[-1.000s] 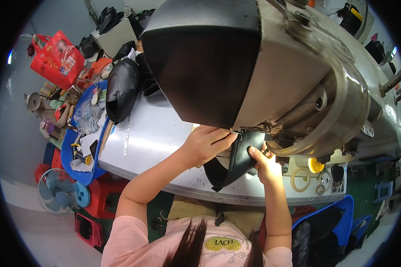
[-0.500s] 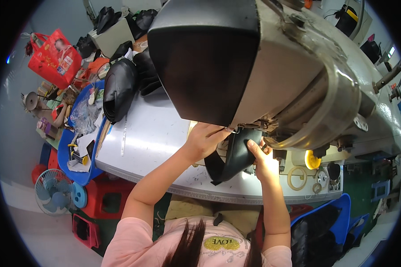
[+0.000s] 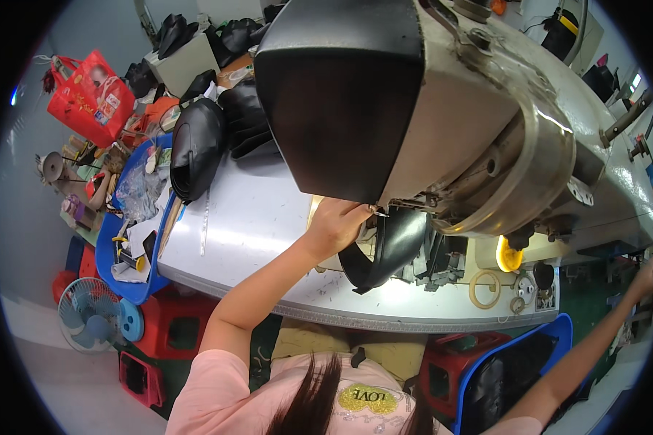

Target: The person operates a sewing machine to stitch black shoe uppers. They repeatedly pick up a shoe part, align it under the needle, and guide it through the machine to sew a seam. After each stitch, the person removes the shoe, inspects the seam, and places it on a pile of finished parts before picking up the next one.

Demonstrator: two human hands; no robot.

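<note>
A sewing machine (image 3: pixel 479 109) with a black head cover fills the upper middle. Beneath its needle area lies a curved black leather-like piece (image 3: pixel 397 246), its lower end bent toward the table's front edge. My left hand (image 3: pixel 339 228) is at the piece's left, its thumb and fingers pinched together close under the machine head. A small metal tip shows at these fingertips; what they hold is hard to make out. Far out at the right rim is my right hand (image 3: pixel 647 281), off the piece, beside the machine's dark right end; its fingers are too small and dim to read.
Black strips (image 3: pixel 437 259) lie right of the piece on the white table (image 3: pixel 268 268). Rolled black pieces (image 3: pixel 197 148) stand at the back left. A blue tub (image 3: pixel 127 288), a fan (image 3: pixel 93 319) and a red stool (image 3: pixel 159 330) are at left; a blue bin (image 3: pixel 562 333) sits lower right.
My right hand has let go of the black piece and swung far out to the right. My left hand stays by the needle area. The black strips now show uncovered.
</note>
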